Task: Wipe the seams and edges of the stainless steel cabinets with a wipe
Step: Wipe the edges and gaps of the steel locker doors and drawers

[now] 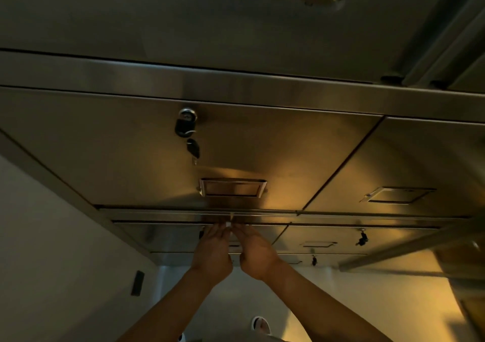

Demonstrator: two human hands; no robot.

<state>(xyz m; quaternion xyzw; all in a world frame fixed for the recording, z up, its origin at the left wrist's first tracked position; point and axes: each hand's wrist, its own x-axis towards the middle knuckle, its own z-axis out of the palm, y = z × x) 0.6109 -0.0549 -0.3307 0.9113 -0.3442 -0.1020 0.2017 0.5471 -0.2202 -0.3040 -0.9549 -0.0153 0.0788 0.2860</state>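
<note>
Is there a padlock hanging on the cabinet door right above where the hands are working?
Yes, a black padlock with keys dangling from it hangs on the cabinet door above both hands.

An institutional storage or utility room, of the kind found in a clinic, laboratory or commercial back-of-house area. A wall of stainless steel cabinets (262, 147) fills the view, its flat doors set in rows and divided by narrow seams. Each door carries a recessed handle (232, 187), and one is secured by a padlock (185, 122) with a key (193, 148) hanging below it. Further small locks (361, 237) hang on lower doors. A plain pale wall (52, 250) adjoins the cabinets at the left, bearing a small dark wall plate (137, 283). The floor (341, 302) is smooth and pale under warm, dim lighting.
</note>
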